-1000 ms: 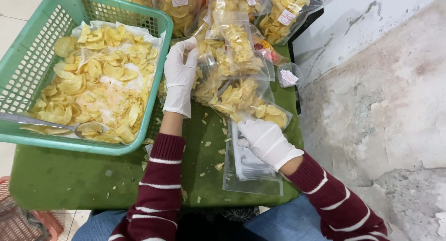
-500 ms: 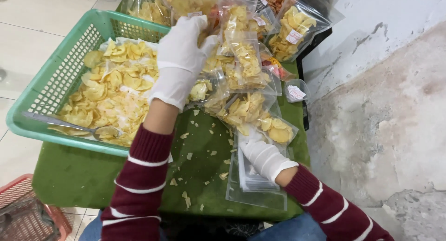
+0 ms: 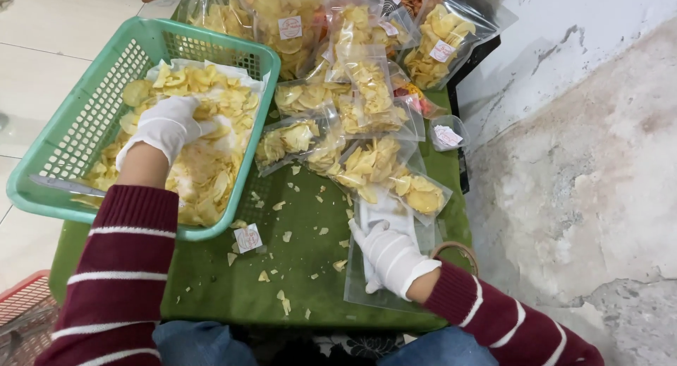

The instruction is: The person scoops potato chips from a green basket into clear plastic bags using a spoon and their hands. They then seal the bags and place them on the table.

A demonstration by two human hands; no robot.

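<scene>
My left hand, in a white glove, reaches into the green plastic basket and rests on the pile of yellow chips lying on white paper. Whether it holds any chips is hidden. My right hand, also gloved, presses flat on a stack of empty clear plastic bags on the green table. Filled clear bags of chips lie heaped just beyond the right hand.
Chip crumbs and a small square label are scattered on the table. A metal scoop handle pokes from the basket. A red crate stands lower left. A rough concrete wall runs along the right.
My left hand has moved from the heap of filled bags leftward into the basket of chips. My right hand has stayed on the empty bags.
</scene>
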